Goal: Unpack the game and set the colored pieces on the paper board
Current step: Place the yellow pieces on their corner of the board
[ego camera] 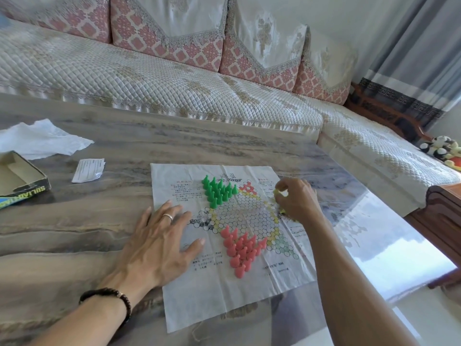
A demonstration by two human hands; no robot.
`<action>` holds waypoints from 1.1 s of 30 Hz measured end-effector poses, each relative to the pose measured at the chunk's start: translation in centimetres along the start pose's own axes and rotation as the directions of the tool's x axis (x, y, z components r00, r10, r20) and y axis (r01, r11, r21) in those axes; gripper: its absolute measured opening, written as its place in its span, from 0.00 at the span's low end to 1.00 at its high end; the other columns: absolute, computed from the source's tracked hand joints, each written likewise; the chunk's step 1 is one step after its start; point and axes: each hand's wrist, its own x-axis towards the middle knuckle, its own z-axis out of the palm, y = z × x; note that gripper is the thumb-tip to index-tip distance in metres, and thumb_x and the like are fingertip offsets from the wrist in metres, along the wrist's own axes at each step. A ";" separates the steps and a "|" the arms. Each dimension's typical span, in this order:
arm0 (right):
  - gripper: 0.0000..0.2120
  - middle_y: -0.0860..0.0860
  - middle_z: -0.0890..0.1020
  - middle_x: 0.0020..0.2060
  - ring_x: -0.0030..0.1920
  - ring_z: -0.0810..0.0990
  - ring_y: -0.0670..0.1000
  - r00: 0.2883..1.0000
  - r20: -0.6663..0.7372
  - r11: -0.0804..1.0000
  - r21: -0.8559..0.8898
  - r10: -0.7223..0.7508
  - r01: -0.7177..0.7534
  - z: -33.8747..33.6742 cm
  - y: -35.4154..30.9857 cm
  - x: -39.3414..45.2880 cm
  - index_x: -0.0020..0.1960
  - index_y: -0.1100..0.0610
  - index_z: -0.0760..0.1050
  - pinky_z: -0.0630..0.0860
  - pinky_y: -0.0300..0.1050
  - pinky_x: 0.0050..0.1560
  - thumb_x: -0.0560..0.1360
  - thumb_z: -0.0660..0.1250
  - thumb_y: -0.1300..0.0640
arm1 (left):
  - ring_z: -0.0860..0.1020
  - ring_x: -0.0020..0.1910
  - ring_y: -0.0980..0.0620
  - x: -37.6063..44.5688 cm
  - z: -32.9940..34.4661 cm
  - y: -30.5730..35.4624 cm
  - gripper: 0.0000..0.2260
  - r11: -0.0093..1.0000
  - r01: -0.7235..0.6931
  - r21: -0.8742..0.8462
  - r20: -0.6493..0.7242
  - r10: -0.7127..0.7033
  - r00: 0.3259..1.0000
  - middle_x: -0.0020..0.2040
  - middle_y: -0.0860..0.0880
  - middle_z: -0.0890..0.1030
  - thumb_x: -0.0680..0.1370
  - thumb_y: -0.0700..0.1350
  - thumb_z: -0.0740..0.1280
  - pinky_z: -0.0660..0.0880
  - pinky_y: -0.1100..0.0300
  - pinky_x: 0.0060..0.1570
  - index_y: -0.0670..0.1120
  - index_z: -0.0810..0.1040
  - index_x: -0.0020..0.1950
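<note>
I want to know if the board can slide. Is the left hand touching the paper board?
Touching. The head view shows the left hand lying flat, its fingers spread on the left part of the paper board.

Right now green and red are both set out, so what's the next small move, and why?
Probably lower the yellow piece pinched in the right hand onto a circle at the right side of the paper board. The green pieces and red pieces already fill their corners, and the left hand lies flat, holding the paper down.
</note>
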 end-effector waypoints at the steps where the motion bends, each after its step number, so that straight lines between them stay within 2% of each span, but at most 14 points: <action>1: 0.07 0.47 0.82 0.45 0.50 0.79 0.50 1.000 -0.025 0.998 0.060 -0.015 0.017 -0.4 -0.3 0.3 0.52 0.53 0.80 0.75 0.56 0.57 0.73 0.69 0.57 | 0.47 0.78 0.53 0.0 0.0 0.0 0.41 1.000 0.003 -0.004 -0.003 -0.003 1.000 0.78 0.49 0.56 0.69 0.71 0.39 0.43 0.50 0.75 0.52 0.58 0.77; 3: 0.08 0.47 0.82 0.42 0.45 0.81 0.50 0.998 -0.045 0.994 0.097 -0.047 0.051 -0.8 -1.1 0.6 0.52 0.55 0.81 0.78 0.54 0.53 0.74 0.67 0.59 | 0.46 0.77 0.53 0.0 0.0 0.0 0.41 1.000 0.008 -0.011 -0.007 -0.008 1.000 0.78 0.50 0.56 0.69 0.71 0.40 0.42 0.50 0.75 0.52 0.58 0.77; 6: 0.09 0.51 0.85 0.45 0.43 0.82 0.51 0.997 0.020 0.996 0.053 -0.078 0.076 -0.1 -2.1 0.7 0.48 0.60 0.82 0.80 0.51 0.50 0.75 0.63 0.64 | 0.46 0.77 0.54 0.0 0.1 0.0 0.40 1.000 0.012 -0.011 -0.011 -0.012 1.000 0.78 0.50 0.56 0.69 0.71 0.40 0.40 0.51 0.74 0.53 0.59 0.76; 9: 0.10 0.51 0.85 0.42 0.40 0.82 0.51 0.989 0.142 0.999 -0.023 -0.045 0.048 1.5 -1.9 0.9 0.45 0.56 0.82 0.81 0.53 0.46 0.72 0.63 0.65 | 0.47 0.77 0.54 0.0 0.1 0.0 0.40 1.000 0.013 -0.009 -0.020 -0.013 1.000 0.78 0.51 0.57 0.70 0.71 0.40 0.41 0.52 0.74 0.53 0.60 0.76; 12: 0.12 0.52 0.84 0.44 0.43 0.81 0.52 0.981 0.191 0.997 -0.066 -0.017 0.030 1.9 -1.7 0.8 0.49 0.54 0.81 0.80 0.53 0.49 0.71 0.64 0.65 | 0.48 0.77 0.54 0.0 0.1 0.0 0.40 1.000 0.014 -0.019 -0.022 -0.014 1.000 0.77 0.51 0.58 0.69 0.71 0.40 0.41 0.52 0.75 0.53 0.60 0.76; 21: 0.12 0.51 0.84 0.46 0.47 0.80 0.53 0.986 0.164 0.999 -0.045 -0.023 0.031 2.7 -1.3 1.1 0.52 0.53 0.81 0.78 0.55 0.52 0.73 0.65 0.63 | 0.50 0.77 0.54 -0.1 0.0 0.0 0.40 0.999 0.014 -0.037 -0.021 -0.014 1.000 0.77 0.51 0.59 0.69 0.71 0.41 0.43 0.51 0.75 0.53 0.62 0.75; 25: 0.14 0.49 0.84 0.48 0.49 0.80 0.52 0.986 0.164 0.999 -0.012 -0.029 0.031 2.5 -1.2 1.1 0.57 0.52 0.79 0.76 0.58 0.56 0.73 0.65 0.62 | 0.50 0.77 0.54 -0.1 0.0 -0.1 0.39 1.000 0.016 -0.022 -0.019 -0.016 1.000 0.77 0.51 0.59 0.69 0.71 0.41 0.44 0.51 0.75 0.54 0.61 0.75; 28: 0.14 0.50 0.84 0.52 0.46 0.81 0.50 0.998 0.054 0.999 0.046 -0.016 0.014 0.6 -0.3 1.1 0.57 0.54 0.80 0.76 0.60 0.57 0.76 0.62 0.64 | 0.50 0.77 0.54 -0.1 -0.1 0.0 0.40 1.000 0.011 -0.020 -0.015 -0.011 1.000 0.77 0.51 0.59 0.69 0.71 0.40 0.44 0.51 0.75 0.53 0.61 0.75; 31: 0.13 0.51 0.85 0.50 0.45 0.82 0.50 0.999 -0.042 0.996 0.084 0.021 -0.018 -2.0 1.2 0.9 0.51 0.55 0.83 0.80 0.54 0.53 0.74 0.63 0.66 | 0.50 0.77 0.54 -0.1 -0.2 0.1 0.40 1.000 0.009 -0.013 -0.011 -0.009 1.000 0.77 0.51 0.59 0.69 0.71 0.40 0.44 0.51 0.75 0.54 0.61 0.75; 33: 0.12 0.51 0.85 0.47 0.44 0.82 0.48 0.999 0.035 0.999 0.048 0.020 -0.022 -2.9 1.8 0.4 0.50 0.55 0.83 0.81 0.49 0.51 0.73 0.65 0.66 | 0.50 0.77 0.54 -0.1 -0.3 0.2 0.40 1.000 0.012 -0.016 -0.007 -0.012 1.000 0.77 0.51 0.59 0.68 0.71 0.40 0.44 0.51 0.75 0.54 0.61 0.75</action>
